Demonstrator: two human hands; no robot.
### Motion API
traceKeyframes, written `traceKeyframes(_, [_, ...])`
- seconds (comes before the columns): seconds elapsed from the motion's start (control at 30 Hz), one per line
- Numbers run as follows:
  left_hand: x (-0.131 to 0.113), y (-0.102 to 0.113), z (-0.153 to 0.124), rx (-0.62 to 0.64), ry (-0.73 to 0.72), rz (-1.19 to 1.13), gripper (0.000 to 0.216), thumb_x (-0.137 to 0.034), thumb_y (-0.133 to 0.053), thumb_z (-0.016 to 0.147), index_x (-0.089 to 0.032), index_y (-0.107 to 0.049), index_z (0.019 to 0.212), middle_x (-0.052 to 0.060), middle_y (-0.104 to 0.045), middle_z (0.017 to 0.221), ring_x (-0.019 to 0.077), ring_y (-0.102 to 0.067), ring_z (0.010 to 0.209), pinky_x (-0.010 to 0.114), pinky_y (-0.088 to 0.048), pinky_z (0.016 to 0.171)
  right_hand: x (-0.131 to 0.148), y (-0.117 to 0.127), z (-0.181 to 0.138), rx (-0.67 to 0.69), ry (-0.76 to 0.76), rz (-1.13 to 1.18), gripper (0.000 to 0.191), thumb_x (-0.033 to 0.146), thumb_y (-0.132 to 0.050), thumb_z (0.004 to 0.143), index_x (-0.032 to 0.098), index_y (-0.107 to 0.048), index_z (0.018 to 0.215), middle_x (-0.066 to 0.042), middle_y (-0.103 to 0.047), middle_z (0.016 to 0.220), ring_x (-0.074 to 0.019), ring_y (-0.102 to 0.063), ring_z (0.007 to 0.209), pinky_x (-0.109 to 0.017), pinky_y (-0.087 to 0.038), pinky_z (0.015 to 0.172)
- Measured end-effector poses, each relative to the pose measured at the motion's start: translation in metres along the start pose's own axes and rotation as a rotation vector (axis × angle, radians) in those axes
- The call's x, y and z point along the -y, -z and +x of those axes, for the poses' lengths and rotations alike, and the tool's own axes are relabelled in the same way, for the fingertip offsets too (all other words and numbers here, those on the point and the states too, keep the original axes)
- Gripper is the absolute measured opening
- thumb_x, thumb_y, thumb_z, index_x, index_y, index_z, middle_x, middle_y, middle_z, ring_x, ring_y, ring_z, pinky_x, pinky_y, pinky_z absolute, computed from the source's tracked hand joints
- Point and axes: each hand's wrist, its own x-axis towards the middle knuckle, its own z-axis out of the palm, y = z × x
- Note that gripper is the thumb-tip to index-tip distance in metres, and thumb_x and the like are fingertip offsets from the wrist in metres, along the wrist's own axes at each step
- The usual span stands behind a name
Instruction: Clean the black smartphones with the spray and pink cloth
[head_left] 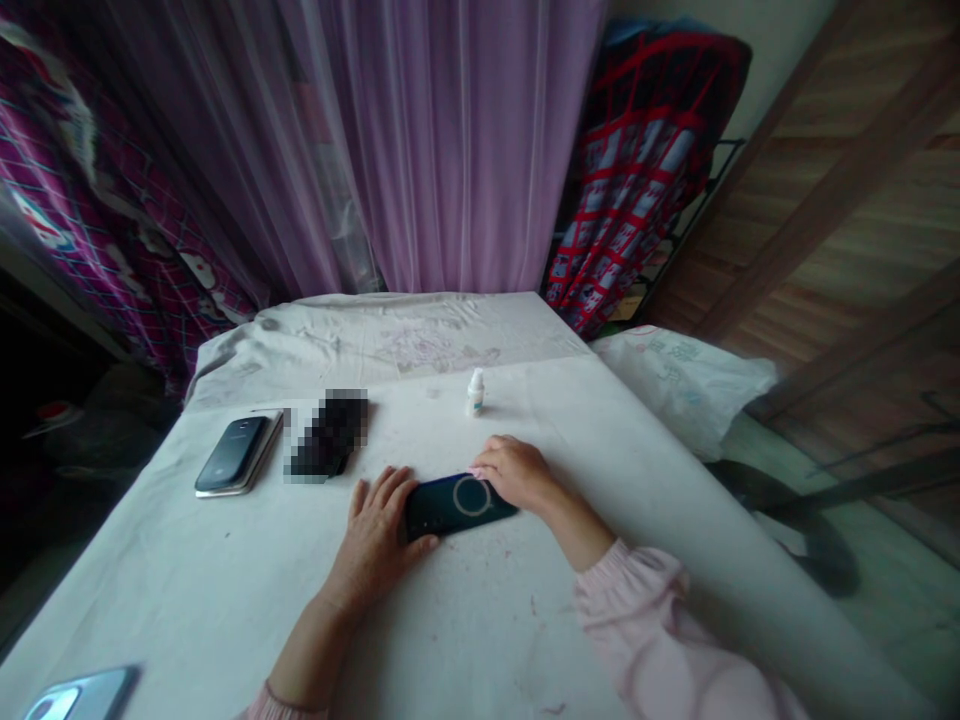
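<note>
A dark phone [442, 512] with a pale ring on its upward face lies flat on the white-covered table. My left hand [379, 535] holds its left end, thumb along the near edge and fingers at the far edge. At the right end my right hand [517, 472] is closed, pinching a small pinkish-white piece [477, 472], perhaps cloth, against the phone's far edge. Past the right hand stands a small white bottle [475, 394], upright. To the left are a blurred-out dark object [330, 435] and a black phone [236, 450] resting on another light-edged flat device.
A silvery-blue phone [86, 695] lies at the table's near left corner. Purple curtains [465, 150] hang behind the table. Right of it are a white plastic bag [682, 380], a red checked cloth [630, 180] and a wooden door [847, 200].
</note>
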Motion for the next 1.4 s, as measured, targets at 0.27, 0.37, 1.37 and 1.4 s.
traceKeyframes(0.27, [0.000, 0.001, 0.002, 0.017, -0.005, -0.002, 0.061, -0.054, -0.065, 0.078, -0.021, -0.050, 0.127, 0.017, -0.048, 0.142, 0.0380, -0.035, 0.135, 0.065, -0.024, 0.107, 0.025, -0.009, 0.011, 0.016, 0.087, -0.044, 0.023, 0.026, -0.053, 0.089, 0.030, -0.076, 0.094, -0.004, -0.068, 0.091, -0.0187, -0.059, 0.089, -0.027, -0.042, 0.074])
traceKeyframes(0.37, [0.000, 0.001, 0.002, 0.018, -0.002, -0.012, 0.060, -0.053, -0.066, 0.077, -0.021, -0.051, 0.126, 0.016, -0.047, 0.142, 0.0377, -0.035, 0.136, 0.064, -0.023, 0.108, 0.006, -0.002, -0.001, 0.014, 0.022, -0.025, 0.024, 0.026, -0.053, 0.090, 0.030, -0.075, 0.097, -0.003, -0.068, 0.092, -0.0176, -0.059, 0.091, -0.026, -0.042, 0.076])
traceKeyframes(1.37, [-0.002, 0.002, 0.003, 0.002, -0.014, 0.009, 0.061, -0.053, -0.063, 0.078, -0.019, -0.049, 0.127, 0.017, -0.047, 0.143, 0.0365, -0.036, 0.136, 0.064, -0.023, 0.108, -0.065, -0.007, -0.049, -0.187, -0.193, 0.355, 0.025, 0.025, -0.051, 0.084, 0.024, -0.075, 0.091, -0.004, -0.069, 0.091, -0.0164, -0.063, 0.082, -0.027, -0.048, 0.077])
traceKeyframes(1.4, [-0.004, 0.001, 0.004, -0.006, -0.009, 0.016, 0.061, -0.054, -0.063, 0.078, -0.019, -0.050, 0.125, 0.017, -0.047, 0.142, 0.0369, -0.036, 0.135, 0.064, -0.023, 0.108, -0.066, -0.011, -0.052, -0.244, -0.211, 0.435, 0.025, 0.027, -0.051, 0.084, 0.023, -0.075, 0.091, -0.005, -0.069, 0.089, -0.0168, -0.063, 0.081, -0.028, -0.049, 0.076])
